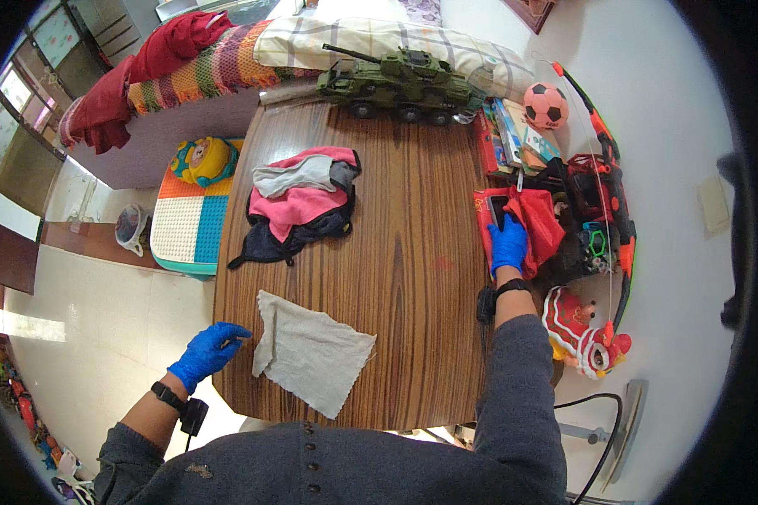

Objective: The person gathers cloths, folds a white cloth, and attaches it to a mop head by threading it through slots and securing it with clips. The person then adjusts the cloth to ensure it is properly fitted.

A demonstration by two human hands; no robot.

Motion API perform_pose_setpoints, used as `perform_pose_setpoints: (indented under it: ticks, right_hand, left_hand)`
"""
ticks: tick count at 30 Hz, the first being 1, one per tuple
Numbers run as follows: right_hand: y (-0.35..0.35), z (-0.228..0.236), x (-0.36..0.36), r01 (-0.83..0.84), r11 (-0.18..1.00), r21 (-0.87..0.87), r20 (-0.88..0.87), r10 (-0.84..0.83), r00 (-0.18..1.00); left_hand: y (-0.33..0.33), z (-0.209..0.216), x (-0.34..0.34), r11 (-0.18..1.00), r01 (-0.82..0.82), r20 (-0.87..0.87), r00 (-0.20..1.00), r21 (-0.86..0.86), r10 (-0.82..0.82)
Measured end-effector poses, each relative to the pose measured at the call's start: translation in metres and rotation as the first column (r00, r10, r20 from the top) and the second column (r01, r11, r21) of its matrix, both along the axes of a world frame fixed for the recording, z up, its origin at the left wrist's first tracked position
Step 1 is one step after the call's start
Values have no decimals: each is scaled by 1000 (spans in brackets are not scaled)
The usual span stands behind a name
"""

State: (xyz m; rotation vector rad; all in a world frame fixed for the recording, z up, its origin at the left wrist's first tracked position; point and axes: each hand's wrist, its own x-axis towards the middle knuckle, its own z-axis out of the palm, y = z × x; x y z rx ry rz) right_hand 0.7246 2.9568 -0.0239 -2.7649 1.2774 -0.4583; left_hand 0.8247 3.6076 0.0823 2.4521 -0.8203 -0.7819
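Observation:
My left hand (209, 353), in a blue glove, hovers by the table's left edge. Its fingers are stretched out and hold nothing. Nearest to it, a pale grey cloth (312, 349) is spread on the wooden table. My right hand (509, 245), also gloved in blue, reaches to the table's right side, its fingers closing on a dark, flat, phone-like thing (499, 207). Red fabric (537, 229) lies against that hand. Farther back on the left rests a crumpled pile of pink, grey and dark cloths (299, 206).
A toy armoured vehicle (400, 84) stands at the table's back edge. Books (514, 135), a pink football (546, 106), a toy bow (619, 194) and a red-and-white plush figure (583, 332) crowd the right side. A building-block table (189, 223) with a yellow toy adjoins the left.

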Motion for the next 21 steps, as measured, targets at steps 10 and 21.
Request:
perform_pose_setpoints:
  ticks: [10, 21]
  right_hand:
    - [33, 41, -34, -199, 968, 150, 259, 156, 953]
    - [344, 66, -114, -367, 639, 676, 262, 257, 930]
  left_hand:
    - [1, -11, 20, 993, 85, 19, 996, -80, -84]
    - [-7, -52, 46, 859, 500, 272, 847, -115, -457]
